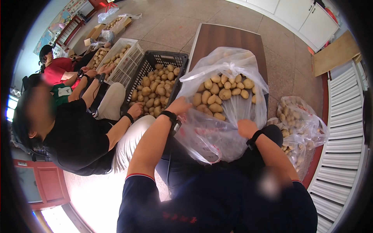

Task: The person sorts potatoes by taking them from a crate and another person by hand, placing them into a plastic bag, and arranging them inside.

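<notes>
A large clear plastic bag [241,149] lies with its mouth toward me on a brown table, and several potatoes [224,94] are heaped inside its far part. My left hand [180,105] is closed on the left edge of the bag, with its fingertips partly lost in the plastic. On the right side, my right hand [247,128] is curled into the near edge of the same bag, its fingers mostly hidden. Between my hands the near part of the bag sags toward my lap in loose folds.
To the left stands a black crate [180,58] of potatoes, where a co-worker's hand [136,110] rests at the near corner. A white crate [136,54] stands beyond it. Another potato-filled bag [299,116] sits on the floor at right, near a white radiator [342,155].
</notes>
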Available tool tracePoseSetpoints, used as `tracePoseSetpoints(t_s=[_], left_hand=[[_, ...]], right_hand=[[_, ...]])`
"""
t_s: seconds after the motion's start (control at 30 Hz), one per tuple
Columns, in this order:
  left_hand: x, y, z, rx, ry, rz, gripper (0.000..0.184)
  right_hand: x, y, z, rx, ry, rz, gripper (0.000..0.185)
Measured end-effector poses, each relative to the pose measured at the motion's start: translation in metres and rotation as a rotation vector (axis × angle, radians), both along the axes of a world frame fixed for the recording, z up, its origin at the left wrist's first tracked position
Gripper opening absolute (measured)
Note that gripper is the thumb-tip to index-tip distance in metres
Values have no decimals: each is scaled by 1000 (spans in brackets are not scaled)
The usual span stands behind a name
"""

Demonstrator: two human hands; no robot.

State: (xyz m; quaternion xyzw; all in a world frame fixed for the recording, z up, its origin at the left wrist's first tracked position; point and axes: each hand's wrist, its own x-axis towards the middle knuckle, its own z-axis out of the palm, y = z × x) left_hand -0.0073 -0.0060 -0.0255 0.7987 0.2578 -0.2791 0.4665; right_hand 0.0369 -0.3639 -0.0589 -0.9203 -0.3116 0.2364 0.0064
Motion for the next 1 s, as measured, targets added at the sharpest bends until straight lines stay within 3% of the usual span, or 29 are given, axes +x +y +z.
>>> tracePoseSetpoints(t_s=[0.43,0.5,0.57,0.7,0.77,0.87,1.0], left_hand=[[20,21,-8,97,-53,-171,64],[20,19,-7,107,-162,-203,58],[22,16,-1,61,-156,-192,51],[24,13,-10,-37,-181,-218,36],[25,11,-19,-33,-155,-268,34],[24,7,-15,-48,-80,-337,31],[21,7,-13,-70,87,-414,32]], right_hand=[[7,29,27,-209,212,84,23],[4,36,35,-223,221,82,25],[-2,40,42,109,-20,2,32],[-3,56,34,394,-148,115,37],[-14,70,34,570,-153,153,31],[-31,82,39,435,77,194,26],[-56,78,-13,315,183,393,27]])
